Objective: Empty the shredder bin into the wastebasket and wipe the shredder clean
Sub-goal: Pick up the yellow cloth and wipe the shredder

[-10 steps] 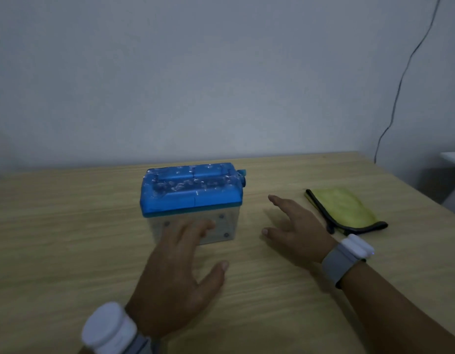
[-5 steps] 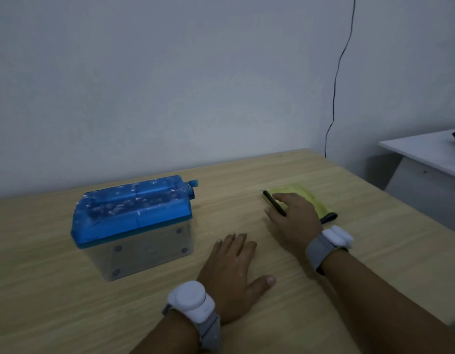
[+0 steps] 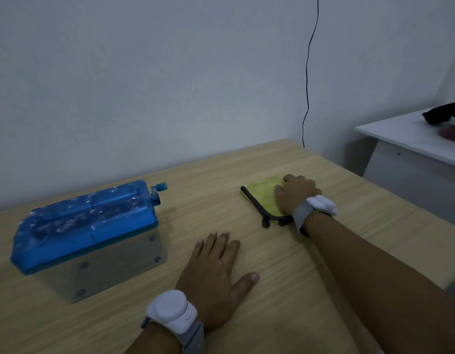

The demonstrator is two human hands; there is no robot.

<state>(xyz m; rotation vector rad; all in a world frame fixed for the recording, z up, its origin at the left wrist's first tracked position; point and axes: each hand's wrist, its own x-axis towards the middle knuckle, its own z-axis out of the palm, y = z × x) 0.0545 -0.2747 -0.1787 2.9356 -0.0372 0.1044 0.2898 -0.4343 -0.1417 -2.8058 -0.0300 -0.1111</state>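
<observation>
The small shredder point(image 3: 88, 233) stands on the wooden table point(image 3: 361, 218) at the left. It has a blue top speckled with paper bits over a clear bin, and a blue crank stub at its right end. My left hand point(image 3: 216, 274) lies flat on the table to the right of the shredder, fingers spread, holding nothing. A folded yellow cloth with black trim point(image 3: 262, 198) lies further right. My right hand point(image 3: 295, 192) rests on top of the cloth, fingers curled down onto it. No wastebasket is in view.
A white side table point(image 3: 400, 139) stands to the right beyond the table's edge, with a dark object point(image 3: 443, 113) on it. A thin black cable point(image 3: 308, 72) hangs down the wall behind the table's far right corner.
My right hand has moved from the bare table onto the yellow cloth. My left hand has left the shredder's front and settled flat on the table. The view has swung to the right.
</observation>
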